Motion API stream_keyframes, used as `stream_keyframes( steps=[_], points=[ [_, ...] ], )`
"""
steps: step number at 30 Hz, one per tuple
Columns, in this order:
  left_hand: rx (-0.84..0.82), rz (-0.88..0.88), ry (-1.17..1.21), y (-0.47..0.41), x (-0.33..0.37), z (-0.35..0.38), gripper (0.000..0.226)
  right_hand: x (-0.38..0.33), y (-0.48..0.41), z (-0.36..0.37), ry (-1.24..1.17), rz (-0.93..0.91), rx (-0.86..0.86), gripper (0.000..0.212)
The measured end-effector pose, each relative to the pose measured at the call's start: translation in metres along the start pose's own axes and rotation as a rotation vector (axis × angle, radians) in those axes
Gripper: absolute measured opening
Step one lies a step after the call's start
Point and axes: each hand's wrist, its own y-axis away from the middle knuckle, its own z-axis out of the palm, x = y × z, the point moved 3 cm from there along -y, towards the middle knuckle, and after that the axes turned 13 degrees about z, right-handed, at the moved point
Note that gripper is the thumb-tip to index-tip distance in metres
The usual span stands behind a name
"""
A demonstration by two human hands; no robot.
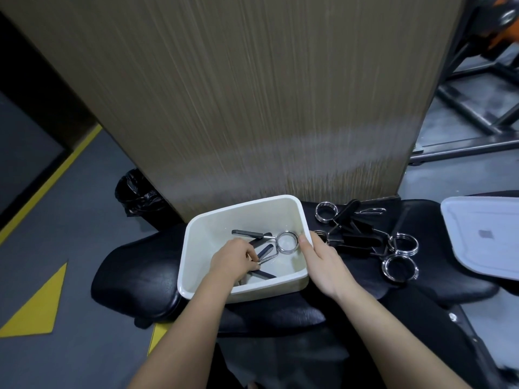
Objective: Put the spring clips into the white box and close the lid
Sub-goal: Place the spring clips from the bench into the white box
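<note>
The white box [196,242] sits open on a black padded bench. Inside it lies a spring clip [286,242] with a chrome ring and dark handles. My left hand [234,262] reaches into the box, fingers pinched on a clip's handle near the bottom. At the box's right rim, my right hand [320,262] holds the wall, thumb on the edge. Several more spring clips [365,237] lie in a loose pile on the bench to the right of the box. The white lid [486,234] rests flat at the far right.
A tall brown panel [238,94] stands right behind the box. A black bag [137,193] sits on the grey floor to the left, near yellow floor markings. Black metal frames [477,108] stand at the back right.
</note>
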Motion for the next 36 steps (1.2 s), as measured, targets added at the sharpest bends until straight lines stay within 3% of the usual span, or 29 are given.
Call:
stream_keyframes(
  steps=[7, 12, 15, 19, 25, 28, 31, 36],
  points=[
    [-0.028, -0.049, -0.002, 0.006, -0.001, -0.002, 0.009, 0.0, 0.005, -0.002, -0.031, -0.006, -0.018, 0.041],
    [0.293, 0.067, -0.005, 0.021, 0.024, -0.021, 0.028, -0.001, 0.011, -0.01, -0.102, 0.017, -0.071, 0.047],
    [0.326, 0.16, 0.107, 0.028, 0.046, -0.017, 0.035, -0.001, 0.013, -0.019, -0.148, 0.001, -0.069, 0.053],
    [0.305, 0.295, 0.113, 0.029, 0.099, -0.008, 0.039, 0.007, 0.01, -0.042, -0.104, 0.002, 0.142, 0.052],
    [0.211, 0.209, 0.18, 0.022, 0.118, 0.017, 0.051, 0.024, 0.01, -0.086, 0.002, -0.104, 0.497, 0.015],
    [0.219, 0.255, 0.036, 0.028, 0.12, 0.025, 0.049, 0.038, 0.007, -0.105, 0.205, -0.12, 0.612, 0.023],
    [0.233, 0.308, -0.045, 0.031, 0.121, 0.026, 0.046, 0.051, -0.001, -0.112, 0.399, -0.054, 0.504, 0.048],
    [0.211, 0.364, -0.151, 0.038, 0.12, 0.031, 0.043, 0.052, -0.012, -0.104, 0.436, 0.001, 0.375, 0.041]
  ],
)
